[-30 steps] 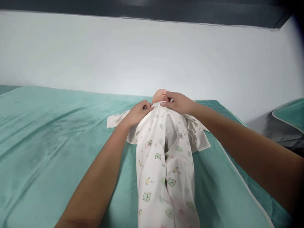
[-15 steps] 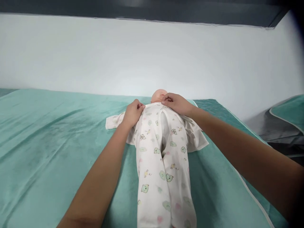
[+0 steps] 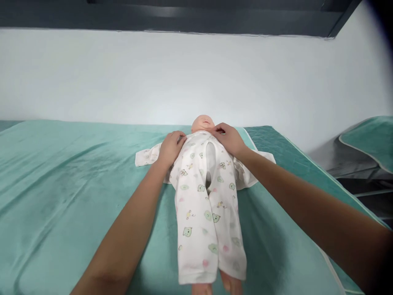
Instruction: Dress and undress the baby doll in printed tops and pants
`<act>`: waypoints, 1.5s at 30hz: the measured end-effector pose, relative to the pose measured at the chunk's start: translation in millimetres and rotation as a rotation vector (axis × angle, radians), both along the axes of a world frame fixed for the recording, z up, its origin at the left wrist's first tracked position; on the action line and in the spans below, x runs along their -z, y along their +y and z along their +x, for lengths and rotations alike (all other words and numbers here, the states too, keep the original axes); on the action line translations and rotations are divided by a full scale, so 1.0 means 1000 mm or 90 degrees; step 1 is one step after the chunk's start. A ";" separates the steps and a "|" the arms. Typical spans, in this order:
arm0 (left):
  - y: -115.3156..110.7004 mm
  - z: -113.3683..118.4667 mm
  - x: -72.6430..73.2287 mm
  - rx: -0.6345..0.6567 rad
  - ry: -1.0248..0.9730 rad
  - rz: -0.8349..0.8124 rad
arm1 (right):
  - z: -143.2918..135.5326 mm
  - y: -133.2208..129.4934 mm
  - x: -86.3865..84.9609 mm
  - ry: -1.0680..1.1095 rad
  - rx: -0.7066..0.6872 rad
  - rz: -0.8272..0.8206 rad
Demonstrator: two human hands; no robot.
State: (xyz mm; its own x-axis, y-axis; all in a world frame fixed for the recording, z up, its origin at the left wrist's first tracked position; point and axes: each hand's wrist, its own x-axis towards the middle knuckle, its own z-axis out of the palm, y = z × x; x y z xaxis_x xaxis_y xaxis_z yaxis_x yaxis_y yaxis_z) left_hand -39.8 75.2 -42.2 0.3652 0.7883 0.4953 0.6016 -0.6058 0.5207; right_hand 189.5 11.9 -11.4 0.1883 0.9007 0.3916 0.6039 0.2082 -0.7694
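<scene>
A baby doll lies on its back, head toward the wall and bare feet toward me. It wears white printed baby trousers with an open slit at the crotch, where grey shows through. Under them is a matching white top, its sleeves spread to both sides. My left hand is closed at the left edge of the trousers' waist, thumb and fingers on the cloth. At the right of the waist, just below the doll's chin, my right hand pinches the cloth; its fingertips are partly hidden.
A green sheet with some creases covers the surface under the doll. A white wall stands behind, with a dark beam overhead. Another green-covered piece and dark metal bars are at the right.
The trouser legs have moved up toward the head, and the doll's feet now show below the cuffs. My right hand has shifted slightly down, uncovering more of the face. The view has shifted slightly.
</scene>
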 end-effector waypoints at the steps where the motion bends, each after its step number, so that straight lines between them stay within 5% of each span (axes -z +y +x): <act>1: -0.004 -0.002 0.001 -0.007 -0.004 0.016 | 0.002 -0.016 0.005 0.004 0.016 0.036; 5: -0.037 -0.015 0.008 -0.043 -0.021 0.087 | 0.003 -0.103 0.037 -0.041 0.039 0.140; 8: -0.078 -0.031 0.018 -0.072 0.018 0.102 | 0.000 -0.167 0.063 -0.142 0.013 0.104; 11: -0.125 -0.046 0.025 -0.045 0.074 0.070 | -0.003 -0.204 0.075 -0.269 -0.022 0.025; 15: -0.184 -0.056 0.024 -0.015 -0.012 -0.010 | -0.009 -0.204 0.067 -0.401 -0.032 -0.024; 19: -0.233 -0.051 0.020 -0.062 -0.256 -0.286 | -0.020 -0.190 0.060 -0.449 -0.015 -0.060; 22: -0.255 -0.043 0.020 -0.003 -0.378 -0.439 | -0.028 -0.188 0.062 -0.463 0.027 -0.074; 27: -0.253 -0.028 0.020 0.010 -0.427 -0.448 | -0.034 -0.180 0.060 -0.437 0.046 -0.068; 32: -0.238 -0.019 -0.001 0.017 -0.493 -0.450 | -0.027 -0.159 0.049 -0.406 0.005 -0.036; 37: -0.234 -0.013 -0.012 0.014 -0.509 -0.466 | -0.023 -0.157 0.055 -0.482 -0.003 -0.120; 45: -0.224 -0.008 -0.020 0.009 -0.486 -0.413 | -0.023 -0.148 0.055 -0.477 -0.063 -0.091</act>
State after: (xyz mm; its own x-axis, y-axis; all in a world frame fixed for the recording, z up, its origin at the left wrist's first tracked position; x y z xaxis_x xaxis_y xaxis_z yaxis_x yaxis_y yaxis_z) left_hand -48.2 -149.1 -21.8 0.1404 0.9870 0.0775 -0.0375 -0.0730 0.9966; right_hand 166.1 -136.3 -66.9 -0.1650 0.9511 0.2611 0.9582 0.2173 -0.1860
